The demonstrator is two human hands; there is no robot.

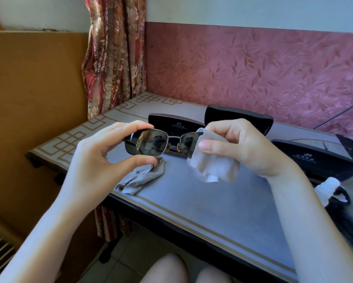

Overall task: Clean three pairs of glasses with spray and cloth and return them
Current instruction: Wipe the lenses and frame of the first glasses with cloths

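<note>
Dark-lensed sunglasses (151,142) with a thin metal frame hang above the table (222,211). My left hand (102,158) pinches their left lens between thumb and fingers. My right hand (239,146) grips a pale grey cloth (212,166) wrapped over the right lens. A second grey cloth (139,177) lies crumpled on the table below the glasses. An open black glasses case (175,124) stands behind them. No spray bottle is visible.
Two more black cases, one at the back (239,116) and one on the right (314,160). A white cloth with dark glasses (333,190) lies at the right edge. A floral curtain (114,58) hangs left of the table; my knees are below its front edge.
</note>
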